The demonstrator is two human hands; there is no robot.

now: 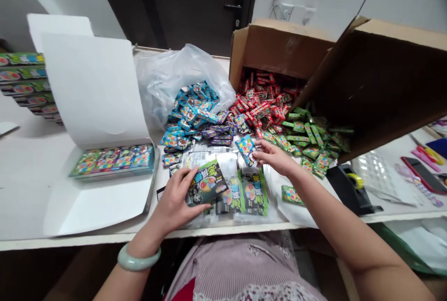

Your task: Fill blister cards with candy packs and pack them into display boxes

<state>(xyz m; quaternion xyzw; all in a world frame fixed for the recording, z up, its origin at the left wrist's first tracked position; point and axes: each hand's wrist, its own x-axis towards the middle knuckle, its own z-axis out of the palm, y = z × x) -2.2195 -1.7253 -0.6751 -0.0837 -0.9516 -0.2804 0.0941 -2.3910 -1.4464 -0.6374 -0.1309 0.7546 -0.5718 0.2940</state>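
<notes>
My left hand (178,201) grips a black and green printed pouch (206,183), tilted above the near edge of the table. Between the fingertips of my right hand (272,156) is a small blue candy packet (247,149). More black and green pouches (254,191) lie flat under and beside the held one. Just beyond are heaps of blue packets (195,105), purple packets (219,132), red packets (260,105) and green packets (309,133). A lone green packet (291,194) rests below my right forearm.
To the left, an open white box (94,91) holds a row of packets; stacked printed boxes (26,82) stand behind it. A clear plastic bag (188,66) surrounds the blue heap. Cardboard boxes (279,50) rise at the back right. A tape dispenser (349,189) and phone (424,174) lie right.
</notes>
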